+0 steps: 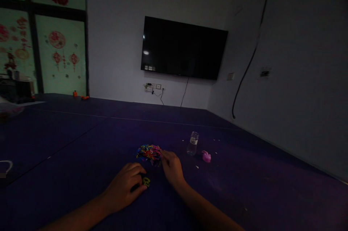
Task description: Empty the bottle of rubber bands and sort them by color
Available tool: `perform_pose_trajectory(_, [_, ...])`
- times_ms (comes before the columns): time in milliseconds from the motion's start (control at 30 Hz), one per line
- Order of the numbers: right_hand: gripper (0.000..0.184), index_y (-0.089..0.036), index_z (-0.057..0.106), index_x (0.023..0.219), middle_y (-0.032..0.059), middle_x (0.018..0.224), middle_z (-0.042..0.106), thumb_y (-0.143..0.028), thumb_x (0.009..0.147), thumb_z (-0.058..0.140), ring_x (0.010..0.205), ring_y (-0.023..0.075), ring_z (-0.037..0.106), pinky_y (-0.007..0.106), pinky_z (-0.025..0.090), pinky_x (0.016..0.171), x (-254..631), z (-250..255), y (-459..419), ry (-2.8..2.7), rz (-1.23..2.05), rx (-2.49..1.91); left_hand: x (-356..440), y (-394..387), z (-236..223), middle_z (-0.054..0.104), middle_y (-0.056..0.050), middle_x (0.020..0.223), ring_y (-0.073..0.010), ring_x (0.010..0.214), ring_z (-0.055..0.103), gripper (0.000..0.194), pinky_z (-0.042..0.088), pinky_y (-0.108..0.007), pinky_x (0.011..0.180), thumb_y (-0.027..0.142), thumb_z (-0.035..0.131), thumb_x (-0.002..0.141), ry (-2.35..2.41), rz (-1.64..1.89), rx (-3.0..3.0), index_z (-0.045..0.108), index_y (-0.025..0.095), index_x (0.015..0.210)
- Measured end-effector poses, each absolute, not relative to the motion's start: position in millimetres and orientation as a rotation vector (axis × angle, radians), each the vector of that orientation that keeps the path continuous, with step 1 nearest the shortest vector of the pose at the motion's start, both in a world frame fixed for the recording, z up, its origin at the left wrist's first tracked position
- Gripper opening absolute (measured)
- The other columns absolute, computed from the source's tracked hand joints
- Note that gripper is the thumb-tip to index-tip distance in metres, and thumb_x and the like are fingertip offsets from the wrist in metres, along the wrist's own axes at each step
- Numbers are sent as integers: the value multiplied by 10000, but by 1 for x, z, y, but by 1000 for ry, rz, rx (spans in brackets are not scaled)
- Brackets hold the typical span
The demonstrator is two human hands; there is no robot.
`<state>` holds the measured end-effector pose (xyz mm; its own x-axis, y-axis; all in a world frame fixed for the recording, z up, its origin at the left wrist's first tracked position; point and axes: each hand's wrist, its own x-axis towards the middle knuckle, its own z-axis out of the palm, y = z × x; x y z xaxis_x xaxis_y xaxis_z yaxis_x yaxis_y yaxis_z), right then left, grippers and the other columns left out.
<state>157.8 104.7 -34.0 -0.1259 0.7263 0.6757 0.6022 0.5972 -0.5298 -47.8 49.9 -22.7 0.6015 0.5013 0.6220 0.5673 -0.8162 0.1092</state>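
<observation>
A heap of small colourful elastic bands (148, 153) lies on the dark purple floor mat (81, 144) in front of me. My right hand (171, 167) reaches into the heap's right edge, its fingers pinched together on a band there. My left hand (126, 185) rests on the mat just below the heap. Its fingers are curled over a small yellow-green piece (146, 181), which looks like a few linked bands.
A clear plastic bottle (193, 144) stands upright to the right of the heap, with a small pink object (206, 156) beside it. A wall-mounted black screen (182, 48) hangs ahead. White walls close the far side and the right. A decorated window is at the left.
</observation>
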Motion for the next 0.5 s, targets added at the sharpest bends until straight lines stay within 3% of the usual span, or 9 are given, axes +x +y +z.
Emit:
perform_pose_trajectory(267, [286, -217, 695, 862, 38, 836, 701, -159, 730, 448, 767, 164, 623, 278, 456, 764, 146, -24, 73, -2391, 93, -654, -49, 53, -23, 636, -36, 815, -175, 805, 577, 159, 475, -329, 724, 186, 472, 834, -1139, -1107, -2540, 589, 189, 727])
perform_pose_trajectory(500, [246, -202, 674, 788, 37, 792, 688, -163, 791, 432, 777, 157, 616, 238, 413, 733, 153, -19, 80, -2098, 35, -1283, -49, 51, -21, 641, -45, 923, -178, 873, 579, 165, 482, -333, 783, 243, 451, 873, -1161, -1015, -2668, 601, 200, 928])
